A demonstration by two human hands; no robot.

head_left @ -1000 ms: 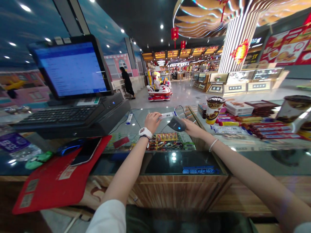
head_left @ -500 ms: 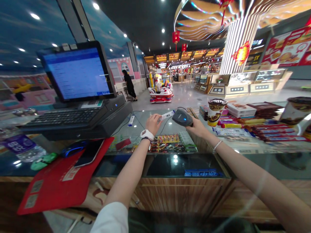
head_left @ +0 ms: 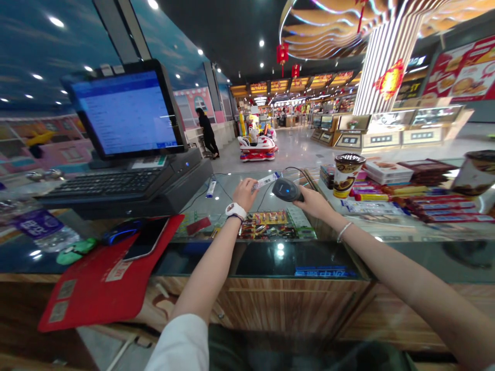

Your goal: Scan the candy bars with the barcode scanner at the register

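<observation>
My left hand is closed on the near end of a slim white and blue packet, held above the glass counter. A printed label that looks like a barcode shows on the packet. In my right hand is a dark barcode scanner with a small blue light on top, my fingers wrapped round its handle. The scanner's head is close beside the packet's far end; whether they touch I cannot tell. Another white and blue packet lies on the glass to the left.
A monitor and keyboard stand left, with a phone on a red mat below. Right are a Dove cup and several snack bars. Beyond the counter, a person stands at a ledge.
The view has shifted slightly. The scanner has moved a little left relative to the packet, its head closer to the packet's end. Both hands keep their hold.
</observation>
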